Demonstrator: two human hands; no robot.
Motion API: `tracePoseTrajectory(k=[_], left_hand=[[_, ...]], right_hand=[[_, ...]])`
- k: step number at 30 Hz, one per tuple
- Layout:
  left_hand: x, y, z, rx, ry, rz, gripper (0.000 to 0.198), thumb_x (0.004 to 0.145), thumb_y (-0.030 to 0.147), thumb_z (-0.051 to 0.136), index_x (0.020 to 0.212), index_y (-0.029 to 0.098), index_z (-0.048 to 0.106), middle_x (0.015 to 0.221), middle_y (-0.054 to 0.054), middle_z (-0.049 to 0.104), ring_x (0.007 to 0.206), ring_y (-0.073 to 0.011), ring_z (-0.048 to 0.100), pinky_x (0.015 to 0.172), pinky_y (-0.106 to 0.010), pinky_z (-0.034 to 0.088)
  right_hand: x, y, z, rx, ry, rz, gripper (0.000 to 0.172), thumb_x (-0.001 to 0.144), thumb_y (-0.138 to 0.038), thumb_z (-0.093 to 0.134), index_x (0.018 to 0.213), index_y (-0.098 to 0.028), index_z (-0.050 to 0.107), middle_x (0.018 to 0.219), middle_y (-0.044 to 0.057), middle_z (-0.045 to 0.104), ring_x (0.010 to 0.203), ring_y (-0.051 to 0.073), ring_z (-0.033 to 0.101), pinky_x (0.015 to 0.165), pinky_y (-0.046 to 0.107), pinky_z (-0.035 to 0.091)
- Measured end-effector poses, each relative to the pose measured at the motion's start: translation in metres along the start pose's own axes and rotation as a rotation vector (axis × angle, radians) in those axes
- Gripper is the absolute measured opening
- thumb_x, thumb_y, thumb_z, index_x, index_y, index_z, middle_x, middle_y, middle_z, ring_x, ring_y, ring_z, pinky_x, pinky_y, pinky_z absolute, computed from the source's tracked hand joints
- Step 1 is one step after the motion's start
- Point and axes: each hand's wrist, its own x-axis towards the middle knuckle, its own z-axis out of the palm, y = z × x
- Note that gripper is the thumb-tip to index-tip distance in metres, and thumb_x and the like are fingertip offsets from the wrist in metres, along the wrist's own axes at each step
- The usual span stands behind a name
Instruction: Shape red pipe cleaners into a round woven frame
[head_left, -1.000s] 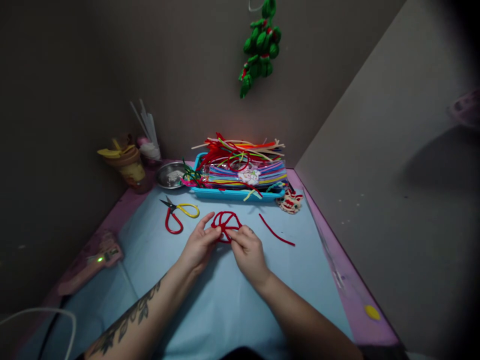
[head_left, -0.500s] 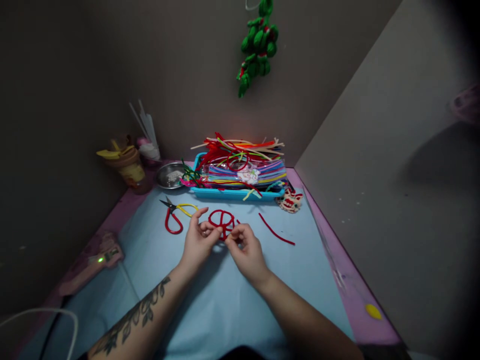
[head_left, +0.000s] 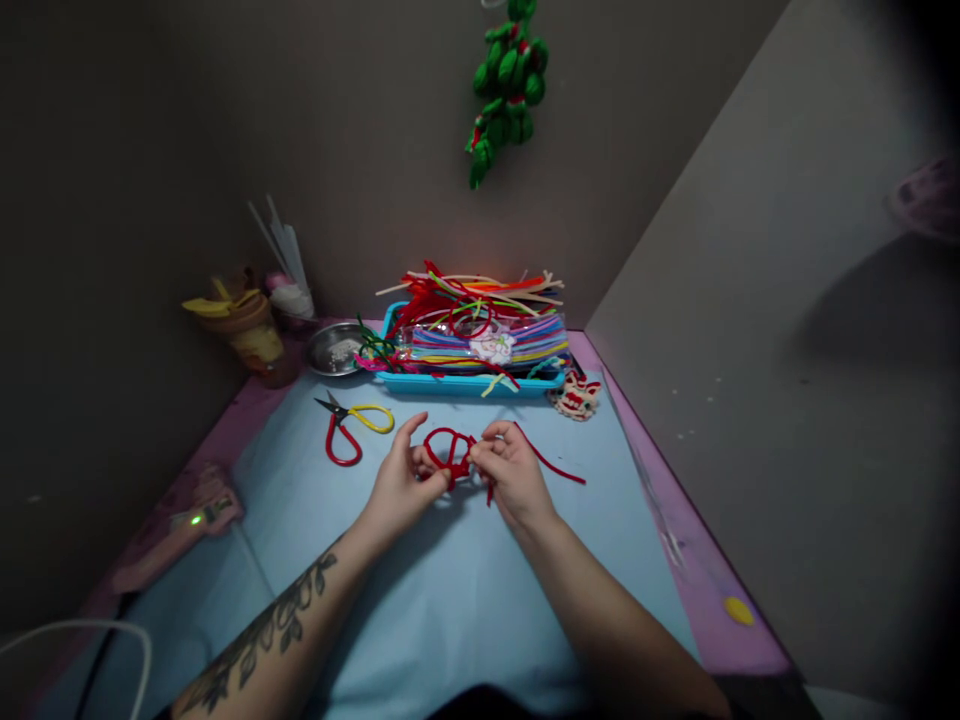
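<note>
A red pipe-cleaner shape (head_left: pixel 448 450), a ring with cross pieces, is held just above the light blue mat (head_left: pixel 442 590). My left hand (head_left: pixel 401 480) pinches its left side with thumb and fingers. My right hand (head_left: pixel 514 475) grips its right side, fingers curled over it. A loose red pipe cleaner (head_left: pixel 551 462) lies on the mat just right of my right hand.
Red and yellow scissors (head_left: pixel 349 425) lie left of my hands. A blue tray (head_left: pixel 469 382) piled with coloured pipe cleaners stands at the back, beside a metal dish (head_left: pixel 334 350), a cup (head_left: pixel 251 335) and a small figure (head_left: pixel 574 395). A glue gun (head_left: pixel 180 520) lies left. Green decoration (head_left: pixel 506 85) hangs above.
My right hand has shifted up and right along the red shape, which has turned and tightened between both hands. The view has tilted slightly.
</note>
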Motion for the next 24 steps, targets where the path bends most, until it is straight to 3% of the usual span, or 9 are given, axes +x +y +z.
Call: tracePoseTrajectory(k=[4, 7, 12, 20, 24], left_hand=[[0.005, -0.004, -0.007, -0.071, 0.08, -0.066, 0.082, 0.063, 0.025, 0.078, 0.134, 0.016, 0.036, 0.058, 0.009, 0.058, 0.052, -0.0101, 0.057, 0.058, -0.022, 0.043], [0.007, -0.003, -0.011, -0.122, 0.131, -0.065, 0.086, 0.061, 0.028, 0.081, 0.134, 0.016, 0.036, 0.059, 0.009, 0.06, 0.053, -0.0104, 0.058, 0.059, -0.022, 0.043], [0.005, 0.001, -0.008, -0.191, 0.09, -0.092, 0.088, 0.058, 0.03, 0.083, 0.132, 0.017, 0.038, 0.06, 0.007, 0.064, 0.056, -0.0117, 0.061, 0.062, -0.023, 0.044], [0.002, -0.001, -0.004, -0.252, 0.194, -0.139, 0.083, 0.055, 0.028, 0.085, 0.125, 0.014, 0.042, 0.059, 0.005, 0.066, 0.054, -0.0104, 0.058, 0.063, -0.022, 0.042], [0.002, -0.001, -0.006, -0.244, 0.171, -0.133, 0.082, 0.057, 0.027, 0.084, 0.126, 0.014, 0.041, 0.061, 0.004, 0.067, 0.055, -0.0108, 0.058, 0.064, -0.024, 0.042]], right_hand=[[-0.004, 0.001, -0.002, -0.14, 0.041, -0.112, 0.024, 0.075, -0.036, 0.066, 0.083, -0.022, 0.049, 0.063, -0.005, 0.055, 0.051, 0.009, 0.047, 0.047, 0.02, 0.035], [-0.008, 0.002, -0.002, -0.382, 0.008, -0.246, 0.015, 0.08, -0.034, 0.064, 0.082, -0.021, 0.059, 0.074, 0.0, 0.06, 0.063, 0.013, 0.053, 0.053, 0.023, 0.04], [-0.012, 0.003, 0.001, -0.665, -0.016, -0.474, 0.005, 0.08, -0.021, 0.066, 0.083, -0.023, 0.069, 0.09, 0.004, 0.066, 0.09, 0.02, 0.059, 0.08, 0.033, 0.047], [-0.025, 0.008, 0.008, -0.884, -0.055, -0.745, 0.015, 0.088, -0.017, 0.057, 0.08, -0.024, 0.069, 0.071, 0.003, 0.063, 0.075, 0.02, 0.054, 0.074, 0.035, 0.045], [-0.025, 0.011, 0.012, -0.817, 0.001, -0.663, 0.012, 0.085, -0.02, 0.061, 0.076, -0.024, 0.068, 0.073, 0.003, 0.064, 0.077, 0.02, 0.056, 0.077, 0.036, 0.046]])
